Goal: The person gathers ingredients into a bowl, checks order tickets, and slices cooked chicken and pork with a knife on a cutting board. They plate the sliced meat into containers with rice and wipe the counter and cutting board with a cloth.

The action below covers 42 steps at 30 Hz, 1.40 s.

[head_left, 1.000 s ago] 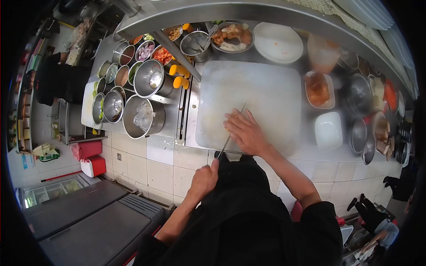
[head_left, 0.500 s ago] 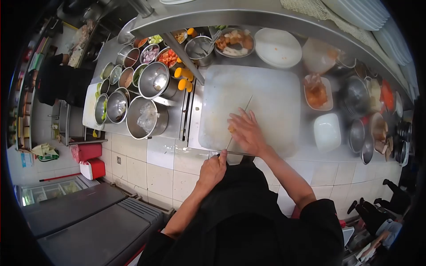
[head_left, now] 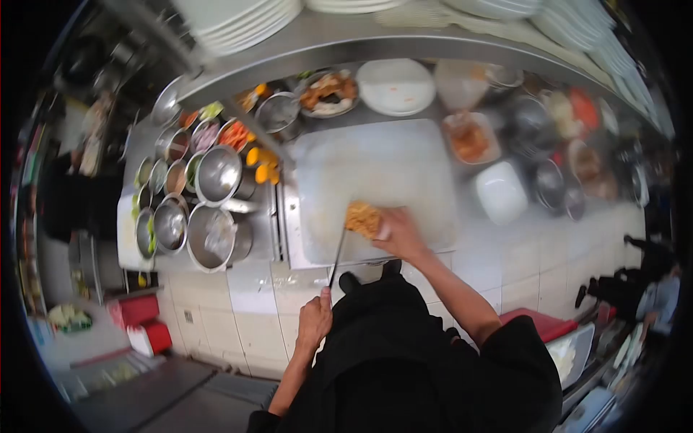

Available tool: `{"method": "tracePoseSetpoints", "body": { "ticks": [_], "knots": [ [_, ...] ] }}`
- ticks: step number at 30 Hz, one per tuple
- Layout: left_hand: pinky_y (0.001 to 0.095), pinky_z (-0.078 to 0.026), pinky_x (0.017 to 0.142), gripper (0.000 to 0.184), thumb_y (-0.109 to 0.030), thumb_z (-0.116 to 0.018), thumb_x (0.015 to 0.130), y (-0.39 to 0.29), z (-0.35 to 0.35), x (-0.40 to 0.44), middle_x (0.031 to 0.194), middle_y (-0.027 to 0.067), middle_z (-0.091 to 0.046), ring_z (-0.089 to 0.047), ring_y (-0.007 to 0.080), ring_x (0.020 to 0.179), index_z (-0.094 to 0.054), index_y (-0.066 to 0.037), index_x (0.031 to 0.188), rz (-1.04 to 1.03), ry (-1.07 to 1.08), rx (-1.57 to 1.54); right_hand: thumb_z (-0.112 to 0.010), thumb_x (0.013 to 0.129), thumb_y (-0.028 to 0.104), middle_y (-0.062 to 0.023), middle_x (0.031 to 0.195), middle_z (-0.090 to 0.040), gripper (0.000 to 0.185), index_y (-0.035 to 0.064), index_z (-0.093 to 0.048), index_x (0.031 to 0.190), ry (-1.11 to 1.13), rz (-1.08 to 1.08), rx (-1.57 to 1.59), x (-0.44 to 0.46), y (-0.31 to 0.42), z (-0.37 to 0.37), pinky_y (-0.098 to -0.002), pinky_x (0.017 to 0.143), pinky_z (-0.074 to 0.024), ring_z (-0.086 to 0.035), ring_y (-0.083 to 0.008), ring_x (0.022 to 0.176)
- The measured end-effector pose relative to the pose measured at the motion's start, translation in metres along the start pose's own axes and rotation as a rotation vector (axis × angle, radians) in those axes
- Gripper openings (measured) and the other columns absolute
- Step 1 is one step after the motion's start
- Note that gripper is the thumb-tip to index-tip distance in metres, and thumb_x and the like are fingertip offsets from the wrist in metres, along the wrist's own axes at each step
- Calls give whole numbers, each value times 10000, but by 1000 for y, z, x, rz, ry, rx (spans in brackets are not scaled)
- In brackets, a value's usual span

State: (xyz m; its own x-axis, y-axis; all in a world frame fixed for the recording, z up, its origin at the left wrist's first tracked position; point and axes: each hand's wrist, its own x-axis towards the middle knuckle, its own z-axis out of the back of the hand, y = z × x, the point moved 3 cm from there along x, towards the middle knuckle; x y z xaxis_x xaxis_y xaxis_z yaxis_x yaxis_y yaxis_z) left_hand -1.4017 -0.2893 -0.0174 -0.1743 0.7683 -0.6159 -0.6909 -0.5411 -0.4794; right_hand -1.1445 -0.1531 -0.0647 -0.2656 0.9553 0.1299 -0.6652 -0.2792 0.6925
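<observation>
Your left hand (head_left: 315,317) is closed around the handle of a knife (head_left: 336,261), just off the near edge of the cutting board (head_left: 375,159). The blade runs up over the board to the left side of a golden, crumbly-looking piece of food (head_left: 362,219); you cannot tell whether it cuts in. That piece is over the near half of the board, and your right hand (head_left: 401,234) is partly curled, gripping its right side with thumb and fingers. Beyond the board's far edge are a white plate (head_left: 396,86) and, left of it, a metal bowl of food pieces (head_left: 328,92). Right of the board, a tub of orange-red food (head_left: 471,137) is farther from you than a white dish (head_left: 502,192). Left of the board are yellow bottles (head_left: 263,166) and a metal pot (head_left: 216,234) holding a clear bag.
</observation>
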Motion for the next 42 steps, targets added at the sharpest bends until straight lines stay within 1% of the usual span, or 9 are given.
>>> {"method": "tracePoseSetpoints", "body": {
  "ticks": [4, 8, 14, 17, 20, 23, 26, 29, 42],
  "knots": [
    [377, -421, 436, 768, -633, -350, 981, 10, 13, 42, 520, 84, -498, -502, 187, 446, -618, 45, 736, -5, -123, -99, -833, 611, 184, -176, 1158, -587, 777, -6, -508, 1291, -79, -12, 52, 45, 19, -20, -420, 972, -447, -511, -368, 1097],
    [316, -353, 346, 765, -696, -335, 950, -2, 43, 59, 467, 45, -431, -442, 156, 362, -491, -29, 608, 21, -110, -180, -819, 621, 171, -176, 1162, -579, 778, 10, -498, 1311, -51, 25, 33, 80, 16, -33, -419, 995, -430, -502, -361, 1102],
    [300, -327, 339, 754, -692, -341, 952, 17, 55, 39, 470, 30, -421, -410, 135, 357, -488, -23, 637, 38, -170, -276, -802, 629, 166, -183, 1245, -565, 814, 49, -474, 1364, 33, -115, 45, 44, -3, 18, -412, 1055, -389, -459, -361, 1208],
    [292, -317, 353, 729, -655, -354, 970, 9, 56, 12, 473, 18, -412, -399, 119, 372, -500, -20, 644, 2, -178, -299, -813, 623, 206, -181, 1217, -579, 832, 47, -470, 1364, 116, 113, -93, 16, -27, 39, -416, 1045, -389, -465, -355, 1193],
    [298, -331, 392, 731, -640, -383, 972, -3, 44, -12, 481, 24, -437, -416, 111, 401, -546, 9, 676, -66, -138, -272, -817, 606, 202, -174, 1204, -574, 828, 44, -477, 1343, -120, -1, -158, 5, 7, 77, -416, 1039, -389, -474, -343, 1167],
    [323, -393, 502, 702, -590, -398, 992, -18, 19, -13, 567, 47, -510, -475, 135, 529, -582, 32, 721, -169, -29, -203, -806, 601, 178, -174, 1221, -553, 764, 37, -500, 1287, -265, -395, -149, -4, 0, 50, -407, 1021, -413, -473, -343, 1179],
    [366, -438, 592, 709, -567, -369, 1008, -7, -10, 10, 604, 127, -538, -517, 202, 595, -597, 57, 761, -132, 30, 14, -781, 614, 139, -182, 1232, -530, 696, 34, -508, 1245, -134, -360, 29, -6, -15, 31, -421, 995, -437, -474, -362, 1191],
    [528, -452, 704, 670, -497, -375, 1022, -31, -4, 6, 738, 348, -591, -593, 524, 776, -599, 83, 776, -135, 21, 24, -758, 627, 118, -169, 1129, -561, 604, 32, -522, 1175, -291, -102, 73, -10, -17, 38, -448, 945, -453, -509, -368, 1126],
    [568, -439, 650, 640, -462, -400, 1026, -106, -26, 18, 717, 369, -576, -565, 566, 744, -571, 84, 741, -282, 21, 74, -715, 637, 43, -146, 1020, -596, 451, 26, -563, 1062, -392, -95, 183, -10, -10, 31, -415, 873, -498, -561, -344, 1019]
  ]
}}
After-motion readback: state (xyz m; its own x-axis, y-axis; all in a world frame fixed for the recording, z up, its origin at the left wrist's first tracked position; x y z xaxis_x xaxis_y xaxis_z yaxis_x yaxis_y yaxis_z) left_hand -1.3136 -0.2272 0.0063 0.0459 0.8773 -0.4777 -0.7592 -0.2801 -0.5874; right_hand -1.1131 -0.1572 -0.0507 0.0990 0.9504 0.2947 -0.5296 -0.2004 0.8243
